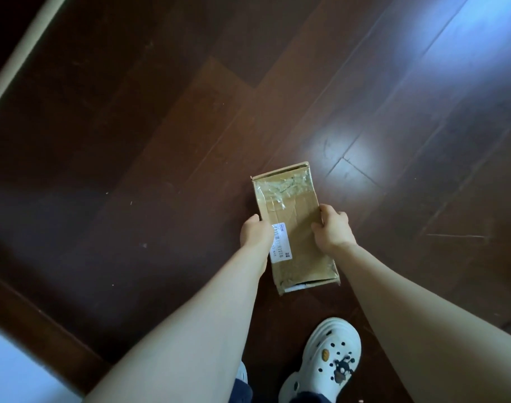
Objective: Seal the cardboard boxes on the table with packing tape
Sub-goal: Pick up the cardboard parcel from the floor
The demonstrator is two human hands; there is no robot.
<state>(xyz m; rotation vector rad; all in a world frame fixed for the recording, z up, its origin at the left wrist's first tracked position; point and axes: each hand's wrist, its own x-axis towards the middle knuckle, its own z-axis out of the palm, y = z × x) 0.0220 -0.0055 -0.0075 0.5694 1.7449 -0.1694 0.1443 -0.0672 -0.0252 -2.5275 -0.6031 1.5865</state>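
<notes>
Gripping one taped cardboard box [295,228] above the wood floor [132,141]: you are clamping it between left hand [255,235] and right hand [332,228], long axis running away beyond your curled fingers [325,210].

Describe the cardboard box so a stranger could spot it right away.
Over the dark wooden floor, beyond a white clog, the left hand and right hand grip a narrow cardboard box by its long sides. It alone carries crinkled clear tape and a white barcode label.
</notes>
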